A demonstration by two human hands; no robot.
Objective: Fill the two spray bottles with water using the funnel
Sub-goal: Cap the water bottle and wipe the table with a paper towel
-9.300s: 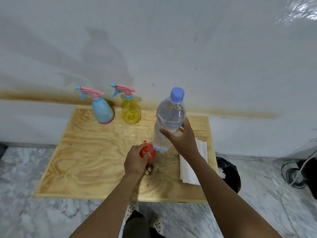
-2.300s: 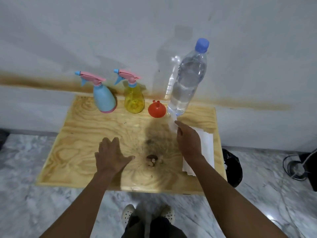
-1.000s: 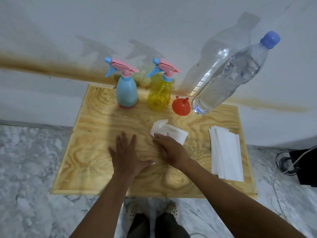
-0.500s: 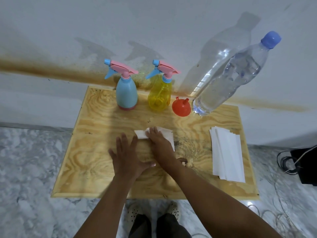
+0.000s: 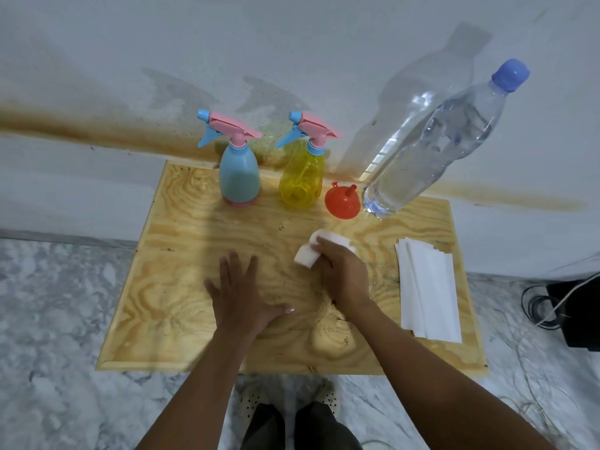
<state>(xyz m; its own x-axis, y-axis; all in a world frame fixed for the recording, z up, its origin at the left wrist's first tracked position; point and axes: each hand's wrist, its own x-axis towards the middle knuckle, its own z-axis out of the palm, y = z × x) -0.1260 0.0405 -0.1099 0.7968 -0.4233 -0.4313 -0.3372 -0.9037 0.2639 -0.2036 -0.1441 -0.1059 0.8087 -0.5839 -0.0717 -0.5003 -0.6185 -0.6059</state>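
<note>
Now right hand (image 5: 345, 277) gripping tissue (image 5: 306, 254), shifted rightward, left hand (image 5: 242, 297) still flat

Back row is blocked by blue spray bottle (image 5: 239, 177), yellow spray bottle (image 5: 302, 181), funnel (image 5: 342, 204), water bottle (image 5: 428, 141) (narrow gaps); table (image 5: 175, 254) left side is left unobstructed.

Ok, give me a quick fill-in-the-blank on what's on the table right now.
The funnel sits between the yellow spray bottle and the ____.
The right hand grips a white ____.
Resting flat on the table is the ____.
Missing: water bottle; tissue; left hand.
</note>
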